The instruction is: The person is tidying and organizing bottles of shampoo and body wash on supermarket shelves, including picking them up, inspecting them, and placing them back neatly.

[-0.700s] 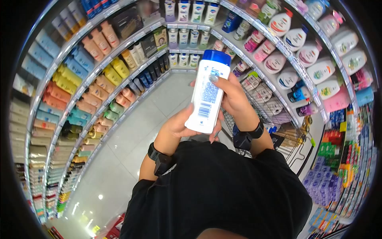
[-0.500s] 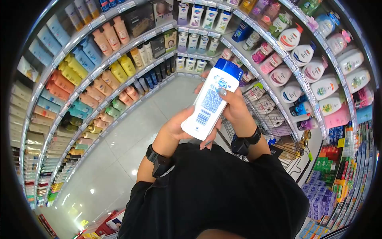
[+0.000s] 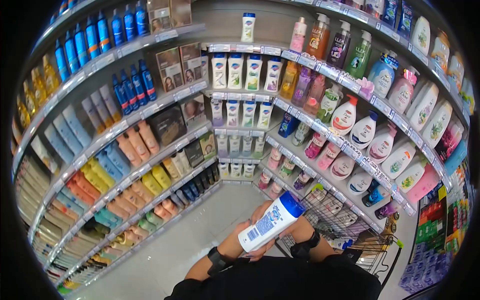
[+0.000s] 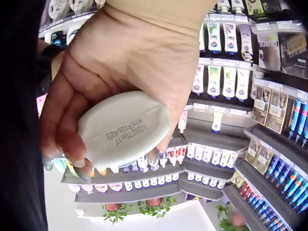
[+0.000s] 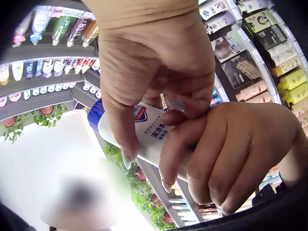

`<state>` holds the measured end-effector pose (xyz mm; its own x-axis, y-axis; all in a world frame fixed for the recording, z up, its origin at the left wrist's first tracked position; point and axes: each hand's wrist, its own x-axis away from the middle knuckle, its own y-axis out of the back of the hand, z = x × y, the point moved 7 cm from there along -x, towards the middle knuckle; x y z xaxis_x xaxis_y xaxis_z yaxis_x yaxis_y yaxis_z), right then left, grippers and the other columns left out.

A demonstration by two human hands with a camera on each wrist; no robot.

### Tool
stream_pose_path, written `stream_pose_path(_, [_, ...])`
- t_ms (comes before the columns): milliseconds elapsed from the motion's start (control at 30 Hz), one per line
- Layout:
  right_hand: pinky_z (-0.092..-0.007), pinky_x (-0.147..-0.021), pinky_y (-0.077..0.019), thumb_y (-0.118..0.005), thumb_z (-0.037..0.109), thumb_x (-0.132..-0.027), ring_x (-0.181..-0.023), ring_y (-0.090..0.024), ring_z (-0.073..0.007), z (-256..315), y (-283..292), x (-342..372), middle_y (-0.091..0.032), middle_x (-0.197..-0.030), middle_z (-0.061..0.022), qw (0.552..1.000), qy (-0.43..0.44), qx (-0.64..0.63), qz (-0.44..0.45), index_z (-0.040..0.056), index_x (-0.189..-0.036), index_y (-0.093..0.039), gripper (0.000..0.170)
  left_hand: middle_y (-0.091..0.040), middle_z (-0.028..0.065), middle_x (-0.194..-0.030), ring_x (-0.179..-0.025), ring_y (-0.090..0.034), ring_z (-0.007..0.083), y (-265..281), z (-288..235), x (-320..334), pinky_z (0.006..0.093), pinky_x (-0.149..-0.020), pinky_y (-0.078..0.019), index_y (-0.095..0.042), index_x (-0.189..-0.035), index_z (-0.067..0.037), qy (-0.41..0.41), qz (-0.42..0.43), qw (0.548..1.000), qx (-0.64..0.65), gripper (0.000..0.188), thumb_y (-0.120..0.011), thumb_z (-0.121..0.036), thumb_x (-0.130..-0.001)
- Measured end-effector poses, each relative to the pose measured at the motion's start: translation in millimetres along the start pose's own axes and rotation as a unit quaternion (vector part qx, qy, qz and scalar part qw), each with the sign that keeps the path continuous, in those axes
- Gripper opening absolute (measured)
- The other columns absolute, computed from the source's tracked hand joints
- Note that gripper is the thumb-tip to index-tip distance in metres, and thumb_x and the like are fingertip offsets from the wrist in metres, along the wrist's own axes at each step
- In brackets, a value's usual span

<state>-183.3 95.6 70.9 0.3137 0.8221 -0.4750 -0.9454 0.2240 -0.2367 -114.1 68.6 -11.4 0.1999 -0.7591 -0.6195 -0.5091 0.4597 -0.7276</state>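
Left hand [image 4: 130, 57] and right hand [image 5: 159, 67] both grip one white bottle [image 3: 267, 225], which lies between them at five o'clock in the head view, its long axis slanting from the base [image 4: 118, 140] at half past seven to the blue cap [image 3: 291, 203] at half past one. Nearer the base is the left hand, with the left forearm [image 3: 201, 269] toward eight o'clock and the fingers curled round the lower end, while the right hand, its forearm [image 3: 322, 248] toward four o'clock, bends thumb and fingers about the upper part. Smallest to tell, a printed code [image 4: 127, 128] marks the base.
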Motion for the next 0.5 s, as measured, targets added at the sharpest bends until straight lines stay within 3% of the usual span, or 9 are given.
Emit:
stream_pose_path(133, [-0.0330,-0.081,-0.0463,-0.081,0.035,-0.057,-0.094,-0.058,-0.0231,-11.4,39.7,11.7,-0.059,-0.098,-0.0155,0.988,-0.039,-0.020,-0.147,-0.0032,-0.100,-0.053,0.064,-0.052,0.0172,-0.070,-0.041,-0.047,0.0217,22.1,-23.5,-9.5,0.0349,-0.044,-0.0392,-0.043,-0.114,0.009,-0.044,-0.075,0.996,0.020,0.084,-0.044,-0.067,-0.077])
stream_pose_path(200, [-0.0341,-0.082,-0.0463,-0.077,0.028,-0.061,-0.091,-0.058,-0.0215,-18.4,63.0,13.2,-0.059,-0.095,-0.0128,0.972,-0.027,-0.036,-0.229,0.0000,-0.103,-0.052,0.057,-0.054,0.0156,-0.071,-0.044,-0.049,0.0210,43.0,-44.1,-1.4,0.0337,-0.045,-0.0391,-0.043,-0.116,0.007,-0.040,-0.134,0.990,0.018,0.084,-0.043,-0.067,-0.078])
stream_pose_path(233, [-0.0341,-0.080,-0.0469,-0.076,0.028,-0.062,-0.088,-0.059,-0.0210,-27.1,77.5,13.3,-0.059,-0.093,-0.0123,0.961,-0.024,-0.037,-0.271,0.0003,-0.104,-0.051,0.056,-0.057,0.0140,-0.077,-0.058,-0.056,0.0202,54.2,-58.0,7.4,0.0317,-0.051,-0.0439,-0.044,-0.118,0.004,-0.038,-0.213,0.975,-0.058,0.073,-0.048,-0.059,-0.081])
stream_pose_path(333, [-0.0311,-0.074,-0.0473,-0.069,0.017,-0.073,-0.080,-0.058,-0.0173,-43.6,109.9,2.2,-0.057,-0.089,-0.0082,0.926,-0.069,-0.014,-0.371,0.0020,-0.107,-0.049,0.042,-0.059,0.0137,-0.089,-0.075,-0.059,0.0179,73.5,-111.3,33.3,0.0283,-0.059,-0.0481,-0.044,-0.119,0.004,-0.067,-0.412,0.882,-0.220,0.060,-0.054,-0.045,-0.085])
stream_pose_path(367, [-0.0299,-0.074,-0.0470,-0.067,0.014,-0.075,-0.081,-0.057,-0.0166,-50.1,126.3,-2.3,-0.057,-0.090,-0.0074,0.908,-0.104,0.009,-0.405,0.0021,-0.107,-0.049,0.039,-0.058,0.0119,-0.101,-0.082,-0.059,0.0150,76.3,-133.5,41.4,0.0269,-0.065,-0.0502,-0.044,-0.122,0.002,-0.069,-0.414,0.885,-0.201,0.051,-0.059,-0.030,-0.085])
stream_pose_path(400, [-0.0288,-0.074,-0.0467,-0.066,0.011,-0.077,-0.081,-0.057,-0.0160,-58.5,139.7,-6.7,-0.058,-0.090,-0.0066,0.887,-0.141,0.029,-0.439,0.0021,-0.107,-0.049,0.035,-0.058,0.0114,-0.103,-0.083,-0.059,0.0142,77.9,-154.6,52.8,0.0267,-0.065,-0.0501,-0.044,-0.123,0.001,-0.051,-0.448,0.855,-0.256,0.052,-0.061,-0.029,-0.084])
stream_pose_path(433, [-0.0251,-0.068,-0.0465,-0.064,0.006,-0.079,-0.079,-0.057,-0.0132,-61.5,149.9,-17.5,-0.058,-0.090,-0.0048,0.860,-0.117,0.081,-0.490,0.0022,-0.106,-0.049,0.031,-0.058,0.0108,-0.105,-0.084,-0.058,0.0133,78.4,-175.4,63.9,0.0265,-0.065,-0.0500,-0.043,-0.125,-0.001,-0.035,-0.478,0.822,-0.309,0.054,-0.062,-0.028,-0.083])
stream_pose_path(500, [-0.0252,-0.065,-0.0464,-0.066,0.008,-0.078,-0.078,-0.057,-0.0125,-71.5,164.6,-48.6,-0.058,-0.090,-0.0048,0.845,-0.105,0.086,-0.518,0.0023,-0.105,-0.050,0.032,-0.058,0.0099,-0.106,-0.084,-0.059,0.0129,71.3,-216.5,82.9,0.0262,-0.065,-0.0497,-0.044,-0.125,-0.002,-0.003,-0.518,0.741,-0.427,0.056,-0.065,-0.027,-0.080])
